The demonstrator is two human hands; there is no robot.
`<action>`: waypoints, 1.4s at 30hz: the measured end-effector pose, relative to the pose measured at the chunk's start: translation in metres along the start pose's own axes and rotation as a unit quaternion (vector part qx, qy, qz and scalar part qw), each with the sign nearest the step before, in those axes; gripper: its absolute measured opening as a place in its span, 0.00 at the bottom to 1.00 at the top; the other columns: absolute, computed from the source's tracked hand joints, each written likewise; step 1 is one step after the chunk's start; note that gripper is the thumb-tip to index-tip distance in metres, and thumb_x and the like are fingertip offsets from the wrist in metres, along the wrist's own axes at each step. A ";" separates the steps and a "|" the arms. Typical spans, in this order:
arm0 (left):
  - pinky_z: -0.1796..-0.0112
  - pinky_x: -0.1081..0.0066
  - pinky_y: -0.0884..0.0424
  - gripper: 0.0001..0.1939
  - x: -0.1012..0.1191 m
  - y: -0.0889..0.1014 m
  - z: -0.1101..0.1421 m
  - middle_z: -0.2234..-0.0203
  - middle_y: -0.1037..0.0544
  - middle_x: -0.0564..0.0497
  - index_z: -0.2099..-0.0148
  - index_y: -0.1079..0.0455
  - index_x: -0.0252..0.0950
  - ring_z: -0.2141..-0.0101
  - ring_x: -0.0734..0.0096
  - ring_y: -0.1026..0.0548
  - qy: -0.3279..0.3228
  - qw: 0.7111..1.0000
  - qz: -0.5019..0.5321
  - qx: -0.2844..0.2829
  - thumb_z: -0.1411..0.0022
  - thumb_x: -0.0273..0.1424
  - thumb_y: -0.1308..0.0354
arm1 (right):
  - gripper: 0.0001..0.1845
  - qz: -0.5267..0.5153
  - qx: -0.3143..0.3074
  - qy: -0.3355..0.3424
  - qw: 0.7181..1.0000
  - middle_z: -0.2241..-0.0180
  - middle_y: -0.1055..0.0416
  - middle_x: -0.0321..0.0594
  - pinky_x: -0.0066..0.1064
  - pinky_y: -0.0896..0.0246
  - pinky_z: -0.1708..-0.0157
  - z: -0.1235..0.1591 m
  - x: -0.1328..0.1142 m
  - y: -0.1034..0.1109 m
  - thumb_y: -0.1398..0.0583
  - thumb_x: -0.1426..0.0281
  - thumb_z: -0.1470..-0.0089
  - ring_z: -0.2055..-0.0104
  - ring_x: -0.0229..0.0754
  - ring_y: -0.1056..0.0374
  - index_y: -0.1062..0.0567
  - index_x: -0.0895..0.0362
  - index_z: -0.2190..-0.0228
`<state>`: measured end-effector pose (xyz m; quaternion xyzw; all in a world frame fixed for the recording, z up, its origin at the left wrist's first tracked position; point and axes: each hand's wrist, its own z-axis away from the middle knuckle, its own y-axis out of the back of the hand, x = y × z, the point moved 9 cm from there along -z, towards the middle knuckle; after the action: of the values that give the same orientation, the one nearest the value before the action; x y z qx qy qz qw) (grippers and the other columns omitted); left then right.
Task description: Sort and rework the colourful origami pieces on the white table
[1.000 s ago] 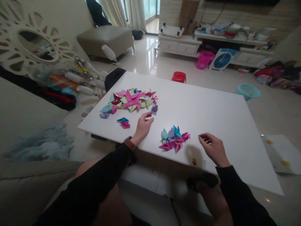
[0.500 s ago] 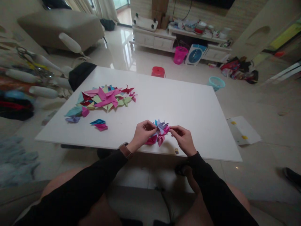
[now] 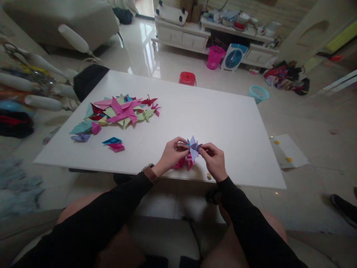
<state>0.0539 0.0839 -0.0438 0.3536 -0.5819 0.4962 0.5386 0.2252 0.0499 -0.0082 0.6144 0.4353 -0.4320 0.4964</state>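
Observation:
A lavender origami flower (image 3: 193, 148) with pointed petals is pinched between my two hands above the table's front edge. Fingertips of my left hand (image 3: 177, 150) close on its left side. On the other side, my right hand (image 3: 213, 156) grips a petal between thumb and forefinger. Just below the flower, pink folded paper pieces (image 3: 189, 162) rest on the white table (image 3: 223, 123), partly covered by my left hand. A bit of blue paper (image 3: 188, 142) peeks out behind the left fingers.
A heap of colourful folded paper pieces (image 3: 122, 111) covers the table's left part. Nearer lie a blue folded piece (image 3: 112, 140) and a pink one (image 3: 116, 147). A small yellow figure sticker (image 3: 209, 176) is at the front edge. A red stool (image 3: 187, 78) stands beyond the table.
The lavender flower has turned, so its petals now spread toward me. My right hand has shifted slightly left and up. The whole view has tilted a little.

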 end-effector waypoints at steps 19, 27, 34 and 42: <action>0.66 0.70 0.24 0.16 0.010 -0.002 -0.013 0.71 0.16 0.49 0.58 0.30 0.36 0.70 0.68 0.18 -0.001 1.000 0.002 -0.022 0.47 0.31 0.30 | 0.07 0.033 0.044 0.085 0.995 0.66 0.21 0.39 0.35 0.33 0.66 -0.013 -0.020 0.006 0.35 0.69 0.44 0.63 0.43 0.27 0.15 0.50 0.64; 0.64 0.69 0.23 0.16 0.008 -0.008 -0.014 0.69 0.15 0.48 0.57 0.30 0.36 0.68 0.66 0.17 -0.006 0.999 -0.009 -0.047 0.47 0.30 0.30 | 0.10 0.034 0.043 0.033 0.998 0.66 0.19 0.39 0.34 0.33 0.68 -0.009 -0.012 0.013 0.32 0.64 0.46 0.69 0.40 0.28 0.17 0.53 0.61; 0.63 0.69 0.26 0.12 0.029 0.005 -0.027 0.61 0.17 0.45 0.57 0.25 0.35 0.66 0.69 0.21 -0.059 0.987 -0.138 -0.059 0.45 0.27 0.35 | 0.10 0.099 0.043 0.051 0.993 0.68 0.20 0.38 0.32 0.34 0.70 -0.012 -0.011 0.020 0.33 0.63 0.43 0.68 0.40 0.27 0.20 0.54 0.60; 0.67 0.71 0.31 0.07 0.042 -0.005 -0.023 0.67 0.21 0.48 0.62 0.18 0.36 0.70 0.73 0.27 -0.128 0.964 -0.197 -0.121 0.42 0.33 0.32 | 0.12 0.175 -0.017 0.147 0.973 0.64 0.19 0.38 0.32 0.32 0.69 -0.007 -0.031 0.001 0.36 0.68 0.40 0.69 0.39 0.26 0.25 0.52 0.54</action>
<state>0.0579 0.1093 -0.0035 0.4544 -0.6206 0.2567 0.5852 0.2192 0.0532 0.0226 0.7295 0.3961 -0.2361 0.5052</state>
